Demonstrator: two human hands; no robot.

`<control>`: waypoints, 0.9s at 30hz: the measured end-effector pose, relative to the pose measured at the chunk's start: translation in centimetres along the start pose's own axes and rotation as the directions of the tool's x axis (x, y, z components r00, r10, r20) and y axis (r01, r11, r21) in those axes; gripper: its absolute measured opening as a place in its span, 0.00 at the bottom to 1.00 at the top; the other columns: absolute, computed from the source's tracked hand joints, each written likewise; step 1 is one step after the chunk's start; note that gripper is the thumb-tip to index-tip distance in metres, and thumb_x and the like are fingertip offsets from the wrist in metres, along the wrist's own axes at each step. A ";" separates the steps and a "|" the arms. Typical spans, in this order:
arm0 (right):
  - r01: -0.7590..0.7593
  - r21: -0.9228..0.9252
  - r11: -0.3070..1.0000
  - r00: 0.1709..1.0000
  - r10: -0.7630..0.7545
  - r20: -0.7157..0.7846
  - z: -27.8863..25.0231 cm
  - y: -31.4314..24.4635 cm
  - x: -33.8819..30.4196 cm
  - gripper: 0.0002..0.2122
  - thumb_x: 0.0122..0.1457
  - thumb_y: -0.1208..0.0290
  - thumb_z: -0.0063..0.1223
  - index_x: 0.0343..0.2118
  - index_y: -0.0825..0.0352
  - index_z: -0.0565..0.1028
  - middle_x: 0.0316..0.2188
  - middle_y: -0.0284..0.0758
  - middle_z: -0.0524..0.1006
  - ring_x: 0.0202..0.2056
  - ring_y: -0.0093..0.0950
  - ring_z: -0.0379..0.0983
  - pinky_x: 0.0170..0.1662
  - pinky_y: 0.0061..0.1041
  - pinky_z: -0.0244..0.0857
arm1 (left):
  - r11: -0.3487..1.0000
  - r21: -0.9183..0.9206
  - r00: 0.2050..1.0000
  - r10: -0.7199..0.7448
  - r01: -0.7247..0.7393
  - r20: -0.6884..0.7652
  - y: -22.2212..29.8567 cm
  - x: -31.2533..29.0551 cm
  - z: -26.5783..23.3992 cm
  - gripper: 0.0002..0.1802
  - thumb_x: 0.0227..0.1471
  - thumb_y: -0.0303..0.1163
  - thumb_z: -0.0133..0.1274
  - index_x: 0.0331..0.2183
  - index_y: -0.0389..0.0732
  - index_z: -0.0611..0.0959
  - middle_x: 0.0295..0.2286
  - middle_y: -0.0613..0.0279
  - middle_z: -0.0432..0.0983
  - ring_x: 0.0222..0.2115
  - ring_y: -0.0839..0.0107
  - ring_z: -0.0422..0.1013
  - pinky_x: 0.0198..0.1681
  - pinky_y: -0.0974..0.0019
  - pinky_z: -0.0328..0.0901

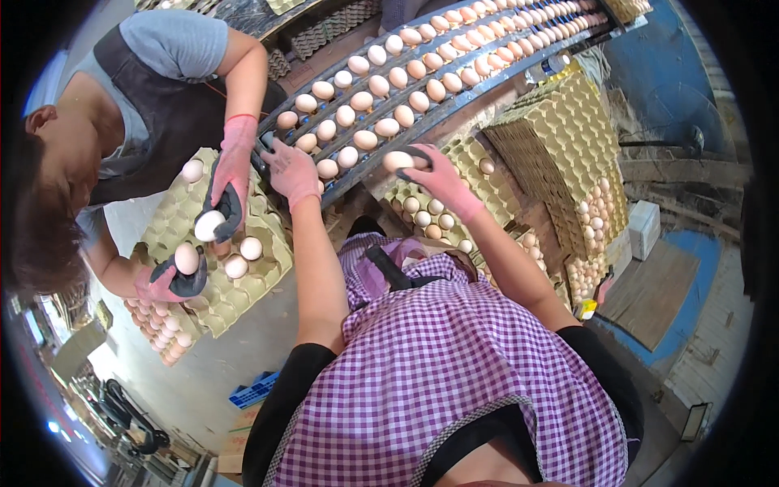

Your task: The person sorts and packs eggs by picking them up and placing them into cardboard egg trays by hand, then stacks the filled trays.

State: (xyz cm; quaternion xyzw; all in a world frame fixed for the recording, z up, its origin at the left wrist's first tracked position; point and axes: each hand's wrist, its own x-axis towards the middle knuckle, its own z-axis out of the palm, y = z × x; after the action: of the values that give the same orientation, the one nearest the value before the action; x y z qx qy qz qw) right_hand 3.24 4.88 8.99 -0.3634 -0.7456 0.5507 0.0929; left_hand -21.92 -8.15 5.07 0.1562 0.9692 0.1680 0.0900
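Observation:
My right hand [438, 180], in a pink glove with dark fingertips, grips a pale egg [397, 161] between the conveyor and the egg trays. At the near left end of the conveyor, my gloved left hand [290, 167] reaches out with its fingers stretched over the edge; no egg shows in it. Rows of brown and cream eggs [365, 140] lie along the dark conveyor [454, 111]. Below my right hand, a pulp tray [487, 188] is partly filled with eggs [423, 218].
On the left, a co-worker's gloved hands hold an egg each, a white egg [209, 226] and a brown egg [187, 258], over a pulp tray [154, 230]. A tall stack of trays [560, 122] stands right. A blue crate [253, 390] sits lower left.

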 end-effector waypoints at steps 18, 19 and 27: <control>0.242 -0.427 0.871 0.965 -0.168 0.203 6.7 -4.7 -0.5 0.22 0.52 0.57 0.64 0.50 0.54 0.76 0.50 0.44 0.72 0.49 0.42 0.75 0.54 0.35 0.67 | 0.750 -0.661 0.998 0.026 0.014 0.050 -3.5 -15.0 -1.4 0.31 0.62 0.27 0.48 0.60 0.26 0.57 0.56 0.32 0.54 0.58 0.40 0.55 0.65 0.47 0.47; 0.343 -0.443 0.828 0.933 -0.247 0.260 8.5 -5.3 0.6 0.21 0.51 0.58 0.64 0.49 0.54 0.76 0.50 0.44 0.71 0.49 0.41 0.74 0.52 0.35 0.68 | 0.762 -0.645 0.992 0.023 0.063 0.123 -5.1 -16.8 -1.4 0.29 0.60 0.25 0.49 0.59 0.27 0.60 0.55 0.35 0.57 0.57 0.42 0.57 0.64 0.49 0.50; 0.677 -0.592 0.437 0.735 -0.429 0.525 17.7 -4.9 6.8 0.09 0.53 0.64 0.57 0.37 0.57 0.77 0.41 0.41 0.72 0.39 0.35 0.77 0.36 0.34 0.71 | 0.715 -0.663 0.927 0.056 0.222 0.371 -11.4 -20.0 -3.5 0.26 0.61 0.28 0.48 0.58 0.29 0.64 0.54 0.40 0.61 0.56 0.47 0.59 0.63 0.54 0.53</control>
State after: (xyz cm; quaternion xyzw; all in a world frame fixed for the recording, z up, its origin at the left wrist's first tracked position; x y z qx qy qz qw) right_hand -13.29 -4.68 4.89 -0.0120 -0.9847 0.1741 -0.0024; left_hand -7.12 -26.05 6.74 0.0948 0.8067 0.4825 0.3277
